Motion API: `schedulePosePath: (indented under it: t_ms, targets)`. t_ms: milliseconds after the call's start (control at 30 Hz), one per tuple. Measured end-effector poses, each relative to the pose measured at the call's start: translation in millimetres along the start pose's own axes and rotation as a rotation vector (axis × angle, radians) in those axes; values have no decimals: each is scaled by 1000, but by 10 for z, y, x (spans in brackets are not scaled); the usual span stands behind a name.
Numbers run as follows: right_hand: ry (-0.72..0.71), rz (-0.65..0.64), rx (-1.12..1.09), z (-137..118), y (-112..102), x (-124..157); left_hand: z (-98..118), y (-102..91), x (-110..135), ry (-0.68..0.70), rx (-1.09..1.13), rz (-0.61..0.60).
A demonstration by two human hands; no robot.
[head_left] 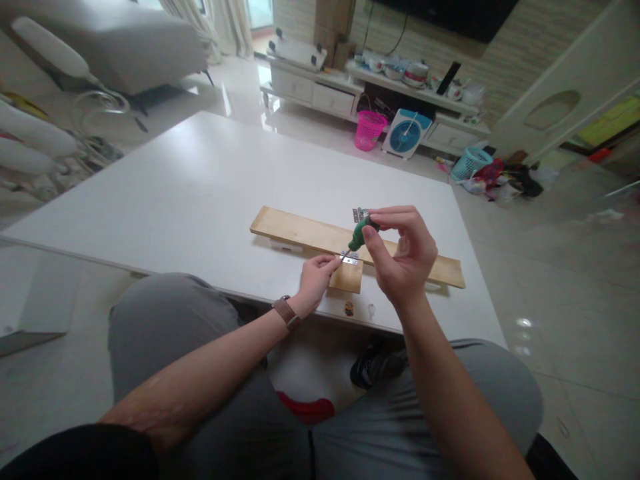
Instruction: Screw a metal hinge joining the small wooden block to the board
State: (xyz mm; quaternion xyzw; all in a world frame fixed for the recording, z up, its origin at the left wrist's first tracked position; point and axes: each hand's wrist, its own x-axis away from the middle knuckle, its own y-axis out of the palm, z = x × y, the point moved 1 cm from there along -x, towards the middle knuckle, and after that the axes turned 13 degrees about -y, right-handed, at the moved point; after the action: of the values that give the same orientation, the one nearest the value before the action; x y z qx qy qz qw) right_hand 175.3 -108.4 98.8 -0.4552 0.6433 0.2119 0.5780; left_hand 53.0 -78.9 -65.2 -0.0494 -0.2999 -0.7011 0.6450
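Note:
My right hand [406, 260] grips a green-handled screwdriver [358, 236], its shaft slanting down to a metal hinge [353, 260]. This hinge lies across the joint between a long wooden board [305, 229] and a small wooden piece [346, 281]. Close to the screwdriver's tip, my left hand [315, 280] has its thumb and fingers pinched together at the hinge's left edge; what they hold, if anything, is too small to make out. Behind the board lies another metal hinge [357, 215], partly hidden by my right hand.
The long board rests on white supports [286, 245] on a white table [165, 193]. Near the table's front edge lie a small yellow-and-dark figure [349, 309] and a small clear item [371, 310]. Beyond are a pink basket [369, 131] and a fan [406, 135].

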Motion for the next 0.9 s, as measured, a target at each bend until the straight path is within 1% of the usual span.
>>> schedulePosePath:
  t_ms: [467, 800, 900]
  targets:
    - [3, 1, -27, -5, -5, -2, 7, 2, 10, 1, -6, 2]
    - [12, -13, 12, -15, -9, -8, -6, -8, -3, 16, -19, -2]
    - [13, -12, -18, -12, -11, 7, -4, -10, -8, 19, -19, 1]
